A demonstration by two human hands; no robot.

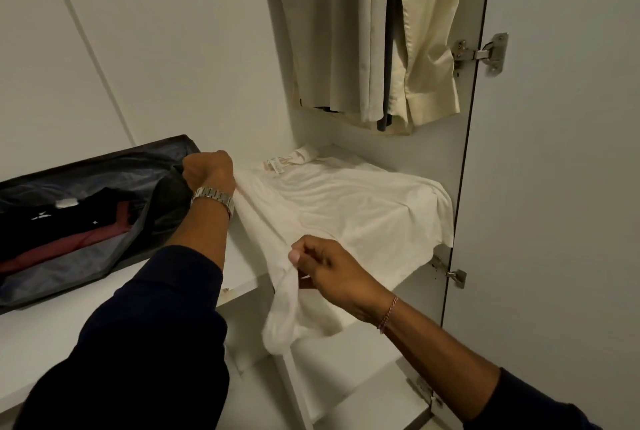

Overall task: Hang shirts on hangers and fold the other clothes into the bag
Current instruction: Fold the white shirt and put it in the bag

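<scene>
- My left hand [207, 171] has its fingers curled; its grip holds the far left edge of the white shirt [346, 207], close to the collar end, and it sits right against the raised dark flap of the bag [104, 166].
- A metal watch [213, 199] sits on my left wrist, and a dark sleeve [138, 343] covers that forearm.
- My right hand [332, 270] pinches the near edge of the same shirt between thumb and fingertips, a narrow grip, with a bunched fold of white cloth hanging down below it past the front of the shelf [242, 273].
- A thin pink bracelet [388, 313] is around my right wrist.
- The white shirt lies spread and wrinkled on the shelf inside the open wardrobe, its collar and label toward the back wall.
- The bag lies open on the shelf to the left of the shirt, touching my left hand; inside it are folded dark clothes [69, 211] and a folded red garment [86, 242].
- Above the shelf hang pale shirts [346, 31], cream and grey, with a dark garment between them.
- The wardrobe door [554, 152] stands open on the right, held by metal hinges [481, 53].
</scene>
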